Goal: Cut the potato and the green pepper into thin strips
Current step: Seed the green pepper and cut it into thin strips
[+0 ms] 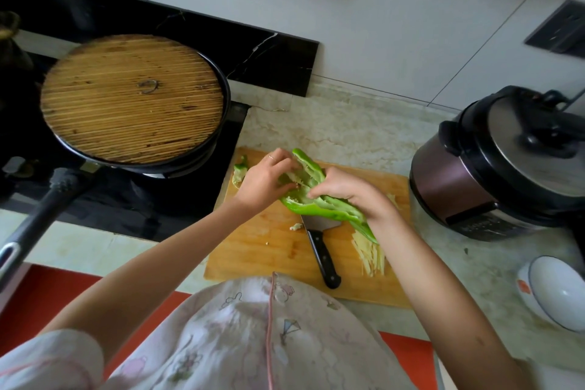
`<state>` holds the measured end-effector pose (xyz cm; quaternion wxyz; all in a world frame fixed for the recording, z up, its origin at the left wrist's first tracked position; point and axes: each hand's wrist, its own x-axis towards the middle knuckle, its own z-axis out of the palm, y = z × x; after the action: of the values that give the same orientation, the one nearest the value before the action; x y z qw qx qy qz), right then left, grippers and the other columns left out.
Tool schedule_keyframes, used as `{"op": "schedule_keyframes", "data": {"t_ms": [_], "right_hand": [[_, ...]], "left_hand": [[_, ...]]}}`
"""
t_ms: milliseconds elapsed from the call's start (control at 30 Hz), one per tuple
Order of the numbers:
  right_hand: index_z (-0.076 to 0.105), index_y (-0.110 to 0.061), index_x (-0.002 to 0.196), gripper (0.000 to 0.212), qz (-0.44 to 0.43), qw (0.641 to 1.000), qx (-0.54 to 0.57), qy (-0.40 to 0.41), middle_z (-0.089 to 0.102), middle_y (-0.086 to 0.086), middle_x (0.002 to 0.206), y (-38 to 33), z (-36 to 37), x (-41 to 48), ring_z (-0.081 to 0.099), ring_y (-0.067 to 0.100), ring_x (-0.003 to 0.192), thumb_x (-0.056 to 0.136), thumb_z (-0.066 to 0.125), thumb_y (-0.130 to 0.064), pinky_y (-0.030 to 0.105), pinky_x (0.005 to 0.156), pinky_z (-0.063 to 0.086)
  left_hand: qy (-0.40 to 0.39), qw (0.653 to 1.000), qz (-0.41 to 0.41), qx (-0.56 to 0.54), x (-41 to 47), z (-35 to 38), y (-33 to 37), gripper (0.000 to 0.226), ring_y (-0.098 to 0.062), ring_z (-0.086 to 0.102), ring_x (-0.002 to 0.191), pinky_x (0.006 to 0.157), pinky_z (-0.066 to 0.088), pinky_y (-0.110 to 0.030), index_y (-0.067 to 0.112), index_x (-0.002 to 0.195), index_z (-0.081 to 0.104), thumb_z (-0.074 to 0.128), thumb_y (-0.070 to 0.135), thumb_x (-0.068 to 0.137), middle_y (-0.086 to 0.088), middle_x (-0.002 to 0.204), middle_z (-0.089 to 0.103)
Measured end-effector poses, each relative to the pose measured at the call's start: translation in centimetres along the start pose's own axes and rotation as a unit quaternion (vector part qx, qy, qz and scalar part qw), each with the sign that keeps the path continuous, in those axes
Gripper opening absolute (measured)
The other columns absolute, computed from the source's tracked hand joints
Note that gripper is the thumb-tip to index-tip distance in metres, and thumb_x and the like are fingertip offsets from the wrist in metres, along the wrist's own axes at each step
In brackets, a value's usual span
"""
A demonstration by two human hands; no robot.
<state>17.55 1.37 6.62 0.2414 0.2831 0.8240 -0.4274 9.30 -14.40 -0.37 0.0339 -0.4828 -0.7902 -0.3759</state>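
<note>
- A black pan [225,95] sits on the dark stove [177,199] at the far left. A round wooden lid [133,98] with thin lines covers it. The long pan handle [41,215] points toward the person.
- A wooden cutting board [262,250] lies on the pale surface [332,123], just beside the stove.
- A small green pepper piece [240,169] lies at the board's far left corner.
- The left hand [264,182] has its fingers curled on the open side of the green pepper [329,209] and holds it there.
- The green pepper is long and split open, and pale seeds show inside. Both hands hold it up above the middle of the board.
- The right hand [354,191] grips the pepper from the other side, with its fingers curled over the edge.
- A knife [323,255] with a black handle lies flat on the board under the pepper. Part of its blade is hidden by the pepper.
- A heap of thin potato strips [372,255] lies on the board to the right of the knife.
- A dark round cooker [506,161] stands on the surface at the right.
- A white bowl [554,291] sits near the front right edge.
</note>
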Motion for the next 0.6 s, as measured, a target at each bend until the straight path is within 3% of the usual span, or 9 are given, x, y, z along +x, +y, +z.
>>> {"op": "schedule_keyframes", "data": {"t_ms": [133,267,367,467,600], "right_hand": [[0.065,-0.004,0.107,0.031,-0.016,1.0,-0.002,-0.02,0.07,0.012,0.102,-0.2,-0.2,-0.2,0.067,0.021,0.089,0.078,0.072,-0.008,0.031,0.083,0.052],[0.065,-0.008,0.096,0.015,-0.024,0.999,-0.005,-0.034,0.065,0.003,0.085,0.0,-0.5,-0.6,0.057,0.006,0.067,0.082,0.069,-0.008,0.013,0.061,0.045],[0.067,-0.003,0.1,0.018,-0.027,0.999,0.002,-0.028,0.062,0.003,0.085,0.3,-0.4,-0.8,0.054,0.005,0.065,0.083,0.069,-0.009,0.011,0.054,0.041],[0.066,0.002,0.107,0.024,-0.034,0.999,0.012,-0.039,0.063,0.005,0.09,0.6,-0.4,-0.8,0.057,0.008,0.071,0.084,0.067,-0.006,0.01,0.06,0.043],[0.065,-0.003,0.108,0.023,-0.04,0.998,0.028,-0.034,0.063,0.005,0.095,1.1,-0.4,-0.8,0.059,0.009,0.075,0.085,0.066,-0.005,0.012,0.063,0.046]], "left_hand": [[0.005,0.992,0.119,0.05,0.1,0.0,-0.7,0.013,-0.021,0.053,0.092,0.065,0.052,-0.033,0.013,0.089,0.072,0.065,0.023,0.083,-0.004,0.099,0.066],[-0.003,0.984,0.171,0.055,0.7,-0.6,-1.2,0.021,-0.021,0.057,0.09,0.068,0.053,-0.031,0.012,0.088,0.074,0.056,0.022,0.09,-0.003,0.096,0.07],[-0.016,0.982,0.187,0.035,0.8,-0.8,-1.2,0.023,-0.022,0.057,0.092,0.073,0.052,-0.031,0.007,0.089,0.073,0.054,0.018,0.092,-0.007,0.095,0.07],[-0.008,0.988,0.151,-0.004,0.6,-0.8,-1.0,0.023,-0.021,0.055,0.093,0.08,0.047,-0.027,0.002,0.09,0.074,0.054,0.014,0.09,-0.011,0.096,0.069],[0.038,0.994,0.025,-0.097,0.8,-1.1,-0.5,0.015,-0.009,0.058,0.097,0.09,0.045,-0.016,-0.002,0.092,0.074,0.062,-0.001,0.082,-0.007,0.097,0.069]]}}
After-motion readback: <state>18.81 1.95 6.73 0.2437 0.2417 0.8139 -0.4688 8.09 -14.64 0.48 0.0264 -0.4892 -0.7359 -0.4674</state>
